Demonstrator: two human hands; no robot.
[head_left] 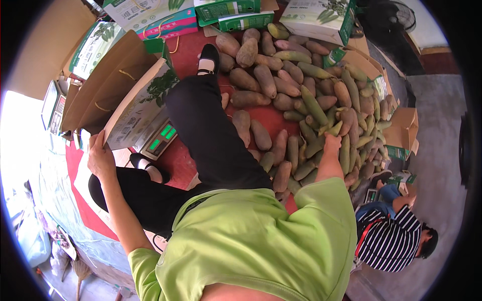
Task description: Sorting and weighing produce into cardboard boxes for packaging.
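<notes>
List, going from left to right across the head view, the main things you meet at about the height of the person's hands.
Left hand on a printed carton → scale with green display → black-trousered leg → right hand in the pile of long brown and green fruits → open brown box.

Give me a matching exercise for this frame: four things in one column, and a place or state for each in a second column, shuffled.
Things:
1. left hand
2. right hand
3. scale
4. striped-shirt person

Places or states:
A. lower right, beside the pile
B. on a gourd in the pile
C. on the edge of a carton
D. on the red mat, green display lit

Pairs: 1-C, 2-B, 3-D, 4-A
</notes>
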